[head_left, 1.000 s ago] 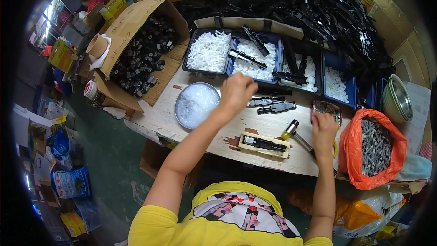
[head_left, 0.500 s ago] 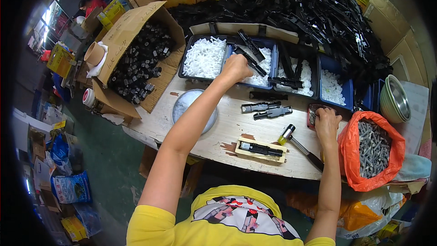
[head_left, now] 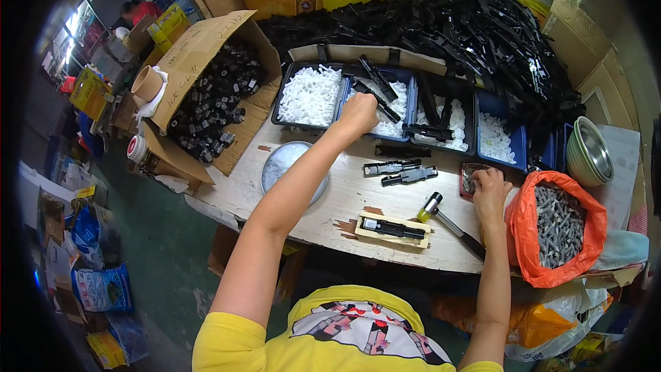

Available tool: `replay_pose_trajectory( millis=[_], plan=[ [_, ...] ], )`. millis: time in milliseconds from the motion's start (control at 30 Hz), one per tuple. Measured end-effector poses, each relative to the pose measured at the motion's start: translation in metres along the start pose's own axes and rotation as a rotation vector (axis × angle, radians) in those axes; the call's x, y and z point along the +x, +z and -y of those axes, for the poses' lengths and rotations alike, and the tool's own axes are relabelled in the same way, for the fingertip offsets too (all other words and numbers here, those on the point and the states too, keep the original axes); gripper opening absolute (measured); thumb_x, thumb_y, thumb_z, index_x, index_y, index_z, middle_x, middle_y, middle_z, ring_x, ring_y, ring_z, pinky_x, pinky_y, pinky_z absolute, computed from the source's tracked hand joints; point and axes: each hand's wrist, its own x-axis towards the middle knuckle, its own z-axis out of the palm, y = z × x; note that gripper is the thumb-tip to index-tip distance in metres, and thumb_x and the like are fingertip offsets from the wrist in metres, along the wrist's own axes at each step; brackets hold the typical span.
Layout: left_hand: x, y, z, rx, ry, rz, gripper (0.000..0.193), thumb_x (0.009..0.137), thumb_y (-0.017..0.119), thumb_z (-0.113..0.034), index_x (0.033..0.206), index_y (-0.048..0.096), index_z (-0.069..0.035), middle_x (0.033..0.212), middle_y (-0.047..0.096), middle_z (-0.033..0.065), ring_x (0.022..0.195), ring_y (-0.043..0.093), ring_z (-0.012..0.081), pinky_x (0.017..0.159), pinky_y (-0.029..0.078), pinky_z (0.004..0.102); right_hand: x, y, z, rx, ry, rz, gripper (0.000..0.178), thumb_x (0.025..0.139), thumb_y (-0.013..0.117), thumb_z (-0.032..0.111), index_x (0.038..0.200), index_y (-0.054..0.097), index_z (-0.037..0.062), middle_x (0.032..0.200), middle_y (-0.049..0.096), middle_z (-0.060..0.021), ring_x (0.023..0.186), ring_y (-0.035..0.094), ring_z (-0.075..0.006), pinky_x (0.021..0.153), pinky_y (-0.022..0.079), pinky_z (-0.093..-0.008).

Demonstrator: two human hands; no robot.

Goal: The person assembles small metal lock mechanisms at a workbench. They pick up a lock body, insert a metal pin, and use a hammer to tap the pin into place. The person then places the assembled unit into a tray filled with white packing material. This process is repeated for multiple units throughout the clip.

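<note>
My left hand [head_left: 359,114] reaches over the front edge of a blue bin [head_left: 402,128] of small white plastic pieces, fingers curled down and closed. Beside its fingertips a long black plastic part [head_left: 377,102] lies across the bin; whatever the fingers pinch is hidden. My right hand [head_left: 490,189] bends over a small red box [head_left: 465,184] of tiny pieces, fingertips drawn together at its edge. Nearer me, a black assembly [head_left: 394,229] rests in a cream wooden fixture [head_left: 367,235]. A hammer [head_left: 457,231] lies to its right. Several black parts [head_left: 409,176] lie between the bins and fixture.
A black tray [head_left: 308,100] of white pegs and a round metal dish [head_left: 273,163] are at left, near a carton [head_left: 180,72] of black parts. An orange bag [head_left: 529,248] of grey pieces stands at right, with stacked bowls [head_left: 584,151] behind. Black parts [head_left: 475,31] heap at the back.
My left hand has shifted slightly down and left at the blue bin. My right hand has moved slightly left and down over the red box, showing more of its contents.
</note>
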Motion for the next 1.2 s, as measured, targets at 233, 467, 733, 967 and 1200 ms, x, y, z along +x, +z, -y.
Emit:
replay_pose_trajectory(
  millis=[233, 467, 733, 967, 1200],
  plan=[
    [-0.020, -0.035, 0.000, -0.689, -0.283, 0.122, 0.017, 0.074, 0.062, -0.013, 0.081, 0.064, 0.002, 0.062, 0.060, 0.0070, 0.050, 0.057, 0.0108, 0.040, 0.044, 0.0229, -0.004, -0.010, -0.005, 0.019, 0.017, -0.013, 0.011, 0.074, 0.058, 0.005, 0.082, 0.061, 0.0119, 0.085, 0.056, -0.0036, 0.090, 0.051, -0.0223, 0.072, 0.032, -0.0399],
    [-0.109, -0.028, -0.029, -1.302, -0.101, 0.258, 0.012, 0.080, 0.062, -0.011, 0.084, 0.064, 0.000, 0.062, 0.059, 0.0023, 0.048, 0.052, 0.0050, 0.039, 0.040, 0.0184, -0.001, -0.053, 0.074, 0.666, -0.180, -0.065, 0.010, 0.073, 0.057, -0.004, 0.080, 0.057, 0.0035, 0.080, 0.055, -0.0074, 0.080, 0.050, -0.0239, 0.072, 0.037, -0.0321],
    [-0.174, -0.015, -0.053, -1.307, -0.089, 0.417, 0.013, 0.084, 0.061, -0.014, 0.085, 0.062, -0.001, 0.064, 0.055, -0.0003, 0.053, 0.050, 0.0036, 0.044, 0.038, 0.0173, -0.009, -0.060, 0.128, 0.741, -0.401, 0.105, 0.012, 0.073, 0.059, -0.003, 0.082, 0.057, 0.0059, 0.080, 0.052, -0.0050, 0.079, 0.047, -0.0224, 0.070, 0.032, -0.0319],
    [-0.178, -0.020, -0.055, -1.339, -0.056, 0.414, 0.014, 0.083, 0.062, -0.014, 0.084, 0.063, -0.001, 0.069, 0.054, -0.0013, 0.055, 0.050, 0.0035, 0.044, 0.038, 0.0178, -0.009, -0.063, 0.130, 0.675, -0.461, 0.127, 0.014, 0.071, 0.060, -0.002, 0.082, 0.057, 0.0068, 0.080, 0.051, -0.0054, 0.080, 0.047, -0.0227, 0.069, 0.032, -0.0326],
    [-0.180, -0.019, -0.053, -1.310, -0.056, 0.402, 0.013, 0.083, 0.061, -0.012, 0.084, 0.063, 0.001, 0.071, 0.054, -0.0009, 0.056, 0.049, 0.0035, 0.045, 0.038, 0.0181, -0.006, -0.065, 0.132, 0.579, -0.561, 0.121, 0.025, 0.063, 0.059, -0.006, 0.083, 0.056, 0.0072, 0.081, 0.049, -0.0052, 0.080, 0.046, -0.0229, 0.069, 0.031, -0.0336]
  ],
)
